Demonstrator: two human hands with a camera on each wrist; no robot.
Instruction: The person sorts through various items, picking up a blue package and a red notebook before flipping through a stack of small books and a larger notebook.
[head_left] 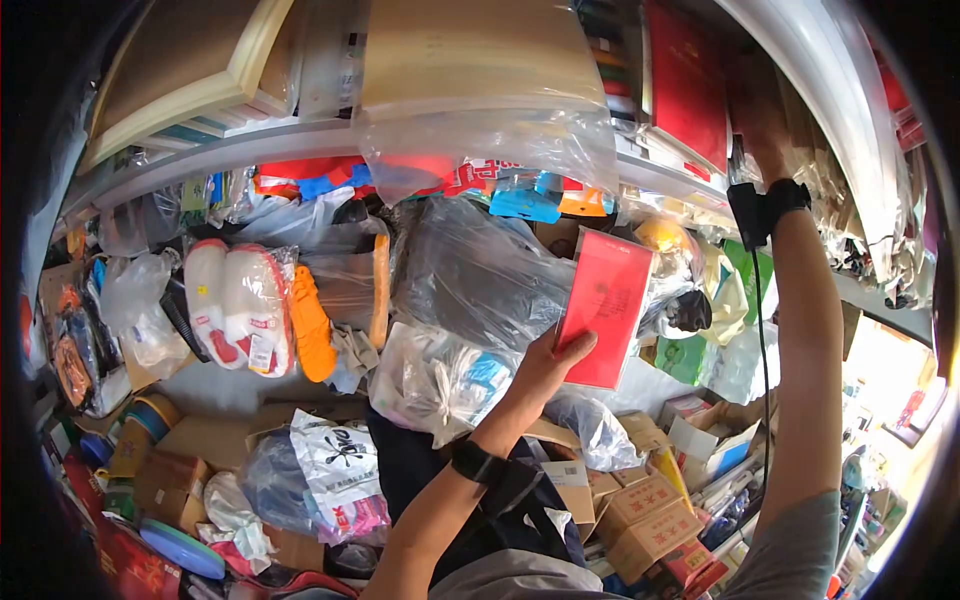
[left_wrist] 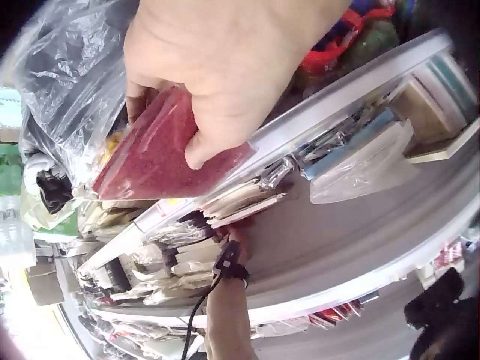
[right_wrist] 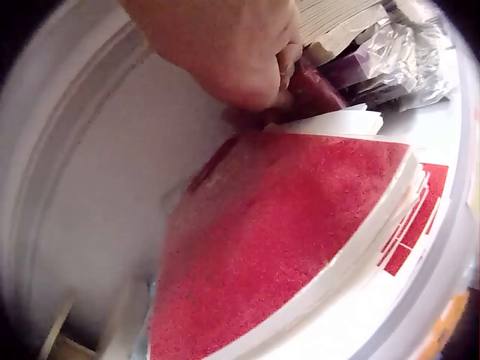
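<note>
My left hand (head_left: 545, 378) holds a flat red booklet (head_left: 612, 295), thumb across its front, over the lower shelf. The left wrist view shows the same booklet (left_wrist: 150, 154) in a shiny clear sleeve, gripped between thumb and fingers. My right hand (head_left: 765, 135) reaches into the upper shelf at the right, deep in shadow. Up close, that hand (right_wrist: 225, 52) has its fingers curled round the edge of a dark red booklet (right_wrist: 316, 91). Just beside it stands a larger red-covered booklet (right_wrist: 285, 225) with white pages.
The upper shelf's metal lip (head_left: 330, 137) runs across the view. A large brown envelope in clear plastic (head_left: 480, 60) overhangs it. Below hang bagged slippers (head_left: 240, 310) and a grey plastic bag (head_left: 470, 270). Cardboard boxes (head_left: 645, 520) fill the lower right. A cable (head_left: 762, 340) trails from the right wrist.
</note>
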